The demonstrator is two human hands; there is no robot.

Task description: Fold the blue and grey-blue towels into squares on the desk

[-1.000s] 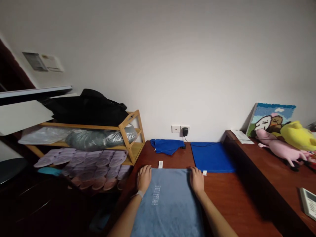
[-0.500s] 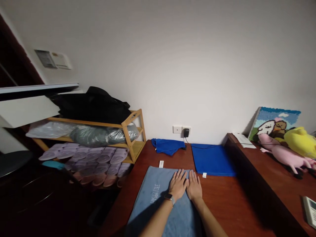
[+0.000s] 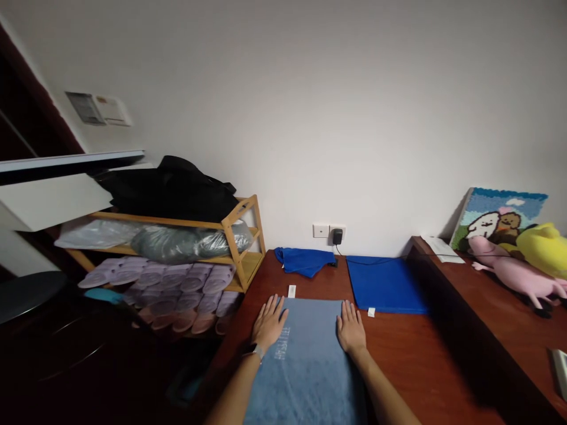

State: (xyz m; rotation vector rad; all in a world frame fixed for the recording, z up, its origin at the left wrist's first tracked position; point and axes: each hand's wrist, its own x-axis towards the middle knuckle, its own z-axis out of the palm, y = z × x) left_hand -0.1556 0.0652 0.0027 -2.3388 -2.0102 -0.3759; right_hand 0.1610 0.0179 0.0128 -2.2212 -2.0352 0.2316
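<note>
A grey-blue cloth, probably a towel (image 3: 312, 354), lies flat and folded on the reddish-brown table (image 3: 403, 360), with pale lettering near its left side and a white tag at its far edge. My left hand (image 3: 269, 321) rests open on the far left corner of the cloth, fingers stretched forward; a watch is on that wrist. On the far right corner lies my right hand (image 3: 352, 327), palm down and open along the edge. Beyond the right hand is a folded blue cloth (image 3: 387, 286) with a small white tag. A crumpled blue cloth (image 3: 305, 261) sits near the wall.
Left of the table stands a wooden rack (image 3: 241, 248) with lilac slippers (image 3: 195, 277) and a black bag (image 3: 172, 189). A charger (image 3: 337, 236) is plugged in at the wall. On the raised right-hand surface lie a pink plush toy (image 3: 509, 268), a yellow plush (image 3: 543, 248) and a picture (image 3: 505, 212).
My hands have moved apart. The left slid from the cloth's middle to its far left corner; the right stayed by the right edge. The view shifted slightly.
</note>
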